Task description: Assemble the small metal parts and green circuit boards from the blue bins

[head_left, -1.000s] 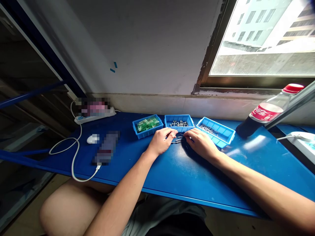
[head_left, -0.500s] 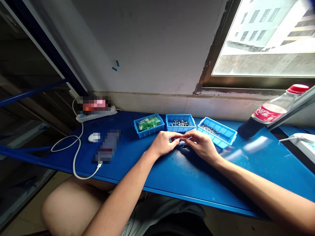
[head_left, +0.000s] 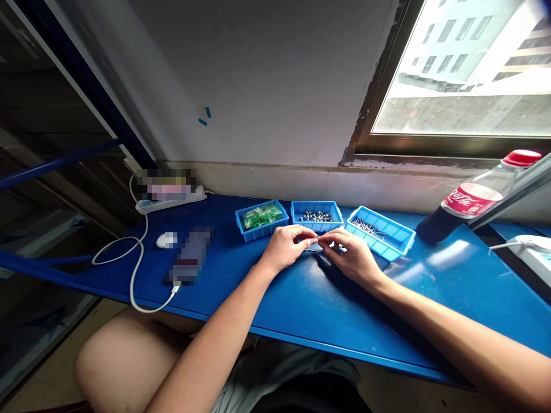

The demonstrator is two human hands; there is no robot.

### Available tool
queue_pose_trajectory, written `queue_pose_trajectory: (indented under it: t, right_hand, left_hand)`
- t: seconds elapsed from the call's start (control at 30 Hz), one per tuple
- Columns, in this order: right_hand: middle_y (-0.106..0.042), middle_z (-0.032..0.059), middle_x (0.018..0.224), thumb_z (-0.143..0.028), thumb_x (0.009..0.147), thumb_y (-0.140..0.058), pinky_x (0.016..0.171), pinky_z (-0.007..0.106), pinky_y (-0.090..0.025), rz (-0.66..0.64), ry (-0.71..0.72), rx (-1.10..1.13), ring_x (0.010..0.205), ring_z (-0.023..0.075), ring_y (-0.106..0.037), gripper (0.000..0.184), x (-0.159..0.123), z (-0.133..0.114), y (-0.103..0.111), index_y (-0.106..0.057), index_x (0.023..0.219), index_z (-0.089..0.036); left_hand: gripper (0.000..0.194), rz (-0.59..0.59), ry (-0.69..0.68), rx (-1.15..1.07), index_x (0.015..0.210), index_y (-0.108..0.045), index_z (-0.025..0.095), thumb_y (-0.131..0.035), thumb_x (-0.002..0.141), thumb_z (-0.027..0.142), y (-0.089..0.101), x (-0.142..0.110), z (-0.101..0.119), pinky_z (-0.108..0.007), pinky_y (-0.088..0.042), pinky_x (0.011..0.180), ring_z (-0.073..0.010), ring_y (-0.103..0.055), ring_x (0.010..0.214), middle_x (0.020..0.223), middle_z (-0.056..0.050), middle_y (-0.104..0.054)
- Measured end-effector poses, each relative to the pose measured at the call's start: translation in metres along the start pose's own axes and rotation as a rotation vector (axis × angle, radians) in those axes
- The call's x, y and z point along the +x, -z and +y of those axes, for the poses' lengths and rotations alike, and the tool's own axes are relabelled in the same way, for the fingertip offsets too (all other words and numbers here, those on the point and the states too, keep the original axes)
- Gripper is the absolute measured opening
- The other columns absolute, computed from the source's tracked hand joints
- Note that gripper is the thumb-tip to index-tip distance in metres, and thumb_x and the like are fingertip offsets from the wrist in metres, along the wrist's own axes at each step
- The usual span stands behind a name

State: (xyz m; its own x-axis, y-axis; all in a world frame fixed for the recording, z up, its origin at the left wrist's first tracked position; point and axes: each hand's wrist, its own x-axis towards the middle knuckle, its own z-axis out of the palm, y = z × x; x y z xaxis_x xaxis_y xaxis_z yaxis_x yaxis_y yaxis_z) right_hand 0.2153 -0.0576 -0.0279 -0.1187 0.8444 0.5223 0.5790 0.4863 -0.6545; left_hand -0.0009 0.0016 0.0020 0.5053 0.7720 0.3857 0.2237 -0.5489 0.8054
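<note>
My left hand and my right hand meet fingertip to fingertip just above the table, in front of the middle bin. Both are closed in a pinch; what lies between the fingertips is too small and covered to name. Under them a thin dark rod partly shows on the tabletop. Behind the hands stand three blue plastic bins: the left bin with green packets, the middle bin with small shiny metal pieces, and the right bin with thin metal pins.
A cola bottle stands right of the bins. On the left lie a phone-like blurred object, a white cable, a small white object and a power strip. The blue table backs onto a wall.
My hands, slightly apart over several thin rods on the table a second ago, have come together at the fingertips. Since half a second ago they have barely moved.
</note>
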Motion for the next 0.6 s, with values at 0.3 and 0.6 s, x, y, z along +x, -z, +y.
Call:
queue_pose_trajectory:
  t: [0.3, 0.6]
  right_hand:
    - [-0.076, 0.0074, 0.105, -0.035, 0.105, -0.063, 0.071, 0.038, -0.062, 0.075, 0.011, 0.040, 0.083, 0.0227, -0.070, 0.027, 0.000, -0.010, 0.002, -0.072, 0.129, -0.029]
    - [-0.076, 0.0055, 0.103, -0.034, 0.101, -0.072, 0.076, 0.040, -0.061, 0.036, 0.087, 0.070, 0.083, 0.0214, -0.068, 0.012, 0.001, -0.007, 0.001, -0.075, 0.111, -0.028]
  left_hand:
    - [0.049, -0.105, 0.138, -0.141, 0.141, -0.070, 0.017, -0.071, 0.098, 0.040, 0.000, -0.004, 0.009, -0.034, -0.066, 0.084, -0.0219, -0.082, 0.079, 0.087, -0.006, -0.085]
    - [0.025, -0.034, 0.077, -0.052, 0.111, -0.085, 0.021, -0.069, 0.098, 0.035, 0.000, -0.004, 0.009, -0.035, -0.065, 0.094, -0.0256, -0.081, 0.106, 0.114, -0.007, -0.084]
